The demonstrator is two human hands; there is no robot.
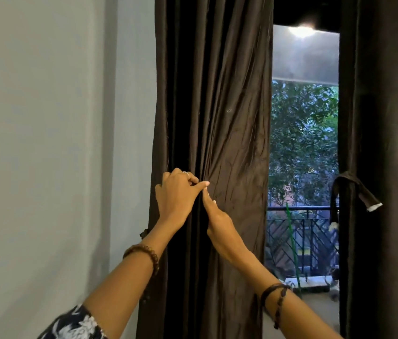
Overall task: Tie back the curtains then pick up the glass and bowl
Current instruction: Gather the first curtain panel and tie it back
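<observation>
A dark brown left curtain [220, 113] hangs in front of me, its folds drawn together at mid height. My left hand [177, 195] grips the gathered cloth there, fingers curled into the folds. My right hand [217, 216] reaches into the same spot with its thumb against the cloth; its other fingers are hidden in the folds. The right curtain [384, 118] is bunched by a brown tie-back [354, 189] whose ends hang loose. No glass or bowl is in view.
A pale wall [58, 143] lies to the left. Between the curtains an open doorway shows a balcony railing [300, 231], trees and a green pole [293, 243]. A small dark loop [144, 233] sticks out at the left curtain's edge.
</observation>
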